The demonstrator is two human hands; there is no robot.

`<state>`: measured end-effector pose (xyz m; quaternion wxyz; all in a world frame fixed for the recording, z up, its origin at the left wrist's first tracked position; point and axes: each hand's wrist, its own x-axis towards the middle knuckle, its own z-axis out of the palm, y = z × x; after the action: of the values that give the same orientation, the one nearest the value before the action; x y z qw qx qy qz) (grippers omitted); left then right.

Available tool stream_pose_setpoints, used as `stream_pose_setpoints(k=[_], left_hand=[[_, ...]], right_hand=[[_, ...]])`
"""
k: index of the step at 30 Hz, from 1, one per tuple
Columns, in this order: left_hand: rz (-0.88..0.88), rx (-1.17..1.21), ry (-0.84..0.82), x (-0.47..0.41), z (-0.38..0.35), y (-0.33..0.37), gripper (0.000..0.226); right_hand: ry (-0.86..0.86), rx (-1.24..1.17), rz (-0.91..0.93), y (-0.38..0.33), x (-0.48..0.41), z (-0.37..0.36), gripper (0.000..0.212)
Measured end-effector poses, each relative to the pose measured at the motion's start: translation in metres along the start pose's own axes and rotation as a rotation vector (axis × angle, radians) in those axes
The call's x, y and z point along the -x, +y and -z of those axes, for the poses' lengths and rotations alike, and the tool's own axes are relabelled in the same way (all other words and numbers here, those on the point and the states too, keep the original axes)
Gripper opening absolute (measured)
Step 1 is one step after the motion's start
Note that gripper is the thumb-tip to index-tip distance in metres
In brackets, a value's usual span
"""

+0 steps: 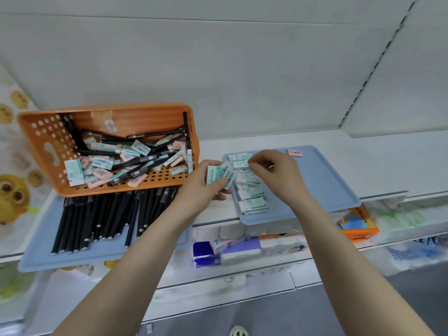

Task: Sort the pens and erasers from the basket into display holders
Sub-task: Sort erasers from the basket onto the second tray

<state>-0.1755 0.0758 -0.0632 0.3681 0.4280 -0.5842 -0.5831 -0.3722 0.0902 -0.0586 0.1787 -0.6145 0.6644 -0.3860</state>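
An orange perforated basket [38, 137] sits tilted at the left, holding several black pens and green and pink erasers [101, 163]. In front of it, a blue tray [38, 248] carries a row of black pens [97, 214]. My left hand [203, 187] grips a small stack of green-and-white erasers [219, 174] between the basket and a second blue tray [322, 180]. That tray holds a column of green erasers [253, 203] and one pink eraser [295, 153] at its far edge. My right hand [276, 173] hovers over the column with curled fingertips; whether it pinches anything is hidden.
Both trays rest on a white shelf [378, 161] with a white back panel. The shelf below holds packaged goods, including an orange box [358, 226] and a blue-and-white pack [232, 251]. Patterned packaging stands at the far left.
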Motion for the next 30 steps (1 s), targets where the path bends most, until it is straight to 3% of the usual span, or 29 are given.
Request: stream_pose_setpoints(k=[3,5,9,11,13,15,19,30], left_hand=[[-0.025,-0.009,-0.069,-0.003,-0.008,0.002,0.03],[-0.049,-0.039,-0.107,-0.006,-0.014,0.003,0.033],[-0.075,-0.073,-0.109,-0.013,-0.028,0.004,0.041],[-0.069,-0.092,-0.067,-0.019,-0.032,0.005,0.035],[-0.065,-0.09,-0.02,-0.025,-0.035,0.006,0.03],[-0.064,-0.085,0.012,-0.03,-0.039,0.007,0.029],[-0.056,-0.053,0.034,-0.038,-0.049,0.01,0.029],[-0.011,-0.031,0.053,-0.042,-0.056,0.003,0.026]], right_hand=[[-0.164,-0.394,-0.115,-0.015,0.008,0.0,0.007],[-0.219,-0.53,-0.17,-0.014,0.01,0.001,0.006],[0.027,-0.658,-0.322,0.009,0.003,0.02,0.006],[0.207,-0.651,-0.367,0.032,-0.002,0.04,0.005],[0.286,-0.499,-0.387,0.056,-0.004,0.058,0.01],[0.232,-0.41,-0.421,0.073,-0.005,0.07,0.013],[0.118,-0.508,-0.453,0.085,-0.006,0.072,0.018],[0.079,-0.51,-0.437,0.088,-0.007,0.08,0.019]])
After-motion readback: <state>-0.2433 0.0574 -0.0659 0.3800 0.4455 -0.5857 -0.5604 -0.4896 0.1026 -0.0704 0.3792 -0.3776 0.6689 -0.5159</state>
